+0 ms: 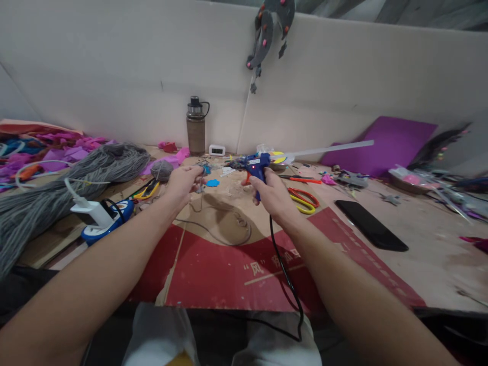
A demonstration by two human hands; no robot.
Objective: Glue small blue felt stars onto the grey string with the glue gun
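Note:
My right hand (272, 192) is wrapped round the handle of a blue hot glue gun (261, 163), with a red light on its side. Its dark nozzle points left, and a long clear glue stick (335, 148) juts out behind it. Facing the nozzle, my left hand (183, 184) is closed in a pinch on something small, greyish and blue, mostly hidden by the fingers. Below that hand a thin grey cord (219, 240) trails over the cardboard. A blue scalloped piece (212, 183) lies just right of the left fingertips.
Grey yarn (95, 170) and a blue power strip (127, 209) lie left. A bottle (196, 129) and small clock (217, 150) stand behind. Scissors (305, 201), a phone (369, 223) and a purple sheet (381, 145) are right. The gun's black cable (284, 269) hangs over the table's front edge.

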